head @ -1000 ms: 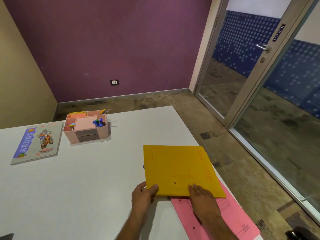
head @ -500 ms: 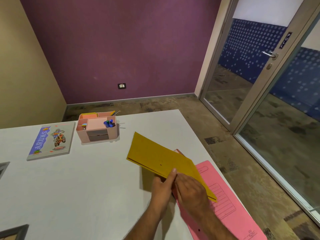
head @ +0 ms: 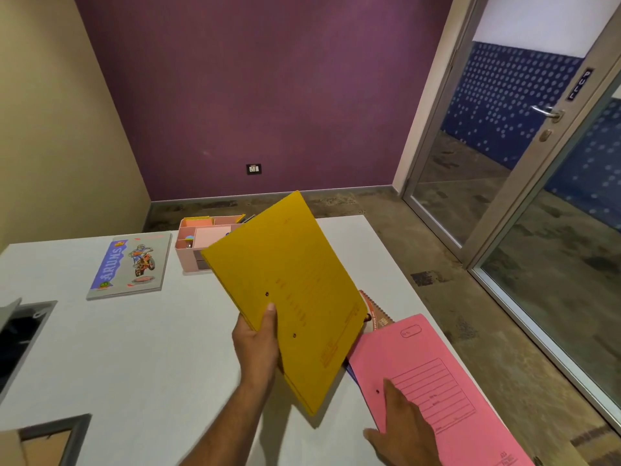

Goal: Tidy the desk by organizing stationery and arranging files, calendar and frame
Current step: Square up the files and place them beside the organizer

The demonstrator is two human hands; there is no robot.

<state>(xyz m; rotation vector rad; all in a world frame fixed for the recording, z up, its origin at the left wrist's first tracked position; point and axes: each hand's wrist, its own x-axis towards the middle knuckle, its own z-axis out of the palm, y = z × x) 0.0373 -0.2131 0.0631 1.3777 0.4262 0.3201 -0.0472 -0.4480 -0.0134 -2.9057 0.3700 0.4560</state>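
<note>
Even, moderately bright indoor light. Soft shadows fall beneath the raised yellow card folder (head: 289, 297) onto the white table (head: 134, 348). Wide-angle distortion bends the edges.

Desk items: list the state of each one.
yellow file: lifted, tilted, held by left hand
pink file: flat on desk, right hand resting on it
comic book: flat, closed
pink organizer: upright, stocked, partly hidden
glass door: open

One head-worn view looks forward and down, close over the desk (head: 141, 358).
</note>
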